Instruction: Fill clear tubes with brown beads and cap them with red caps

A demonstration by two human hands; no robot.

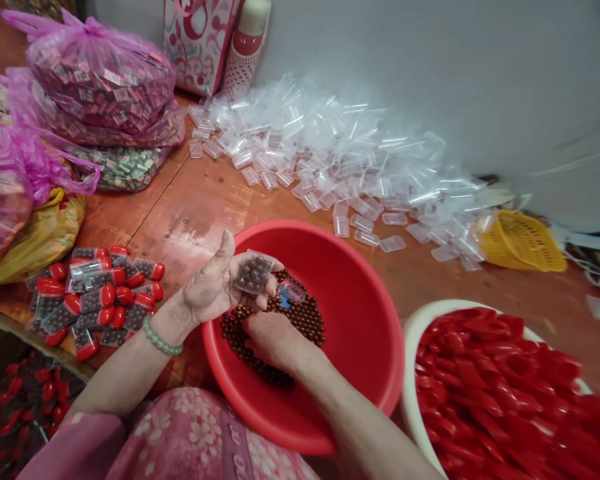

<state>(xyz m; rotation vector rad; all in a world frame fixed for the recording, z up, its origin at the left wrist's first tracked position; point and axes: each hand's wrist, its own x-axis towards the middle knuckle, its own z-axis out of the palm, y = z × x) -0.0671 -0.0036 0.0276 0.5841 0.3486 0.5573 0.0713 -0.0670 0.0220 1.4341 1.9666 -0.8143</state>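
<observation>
On the fingers of my left hand (223, 280) rests a small clear plastic box (254, 273) filled with dark round beads. The thumb is raised away from it. This hand is over the left rim of a red plastic basin (365, 313). Inside the basin, my right hand (275, 339) dips into a heap of shiny brown beads (307, 319), just below the box. Its fingers curl down, and their tips are hidden among the beads. A small pink and blue piece (291, 293) lies on the heap.
Filled boxes with red caps (97, 290) are piled at left. Many clear plastic boxes (330, 153) lie along the wall. A white tub of red caps (495, 393) stands right of the basin. Purple bags (100, 80), a yellow basket (523, 243) and a thermos (245, 50) are farther back.
</observation>
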